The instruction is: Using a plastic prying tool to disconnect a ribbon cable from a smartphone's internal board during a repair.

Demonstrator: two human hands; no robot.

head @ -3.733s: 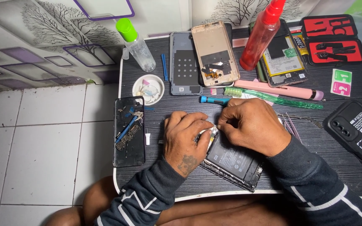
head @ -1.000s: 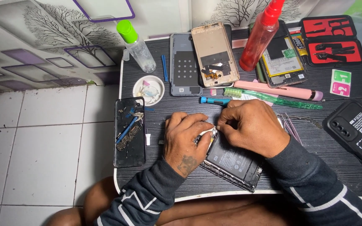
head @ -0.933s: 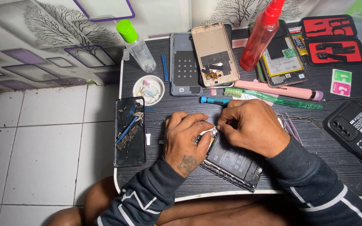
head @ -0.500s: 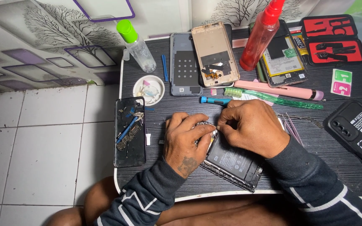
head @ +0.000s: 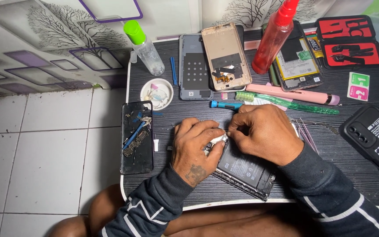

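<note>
Phone with its back off lies near the front edge of the surface, tilted, its dark battery showing, and both hands are on its upper end. Left hand presses down over that end, fingers curled, with a small pale part showing between thumb and fingertips. Right hand meets it from the other side, its fingertips pinched together right at that same pale part, so the two hands touch above the phone.

Compared with a second ago very little has shifted: the pale bit stood out a touch more then, and the fingertips have closed in over it now (a small move, no more). Phone, sleeves and everything round about lie just where they did, so the work is holding at the same spot on the phone's top end.

Much is hidden. What the pale part is I cannot tell, nor whether the right fingers grip it or a thin tool; the phone's upper end is wholly under the hands.

Farther out, a black phone shell with loose bits lies toward the left edge, a small white dish behind it. A blue-tipped screwdriver sits just behind the hands, and a red bottle stands near the back edge.
</note>
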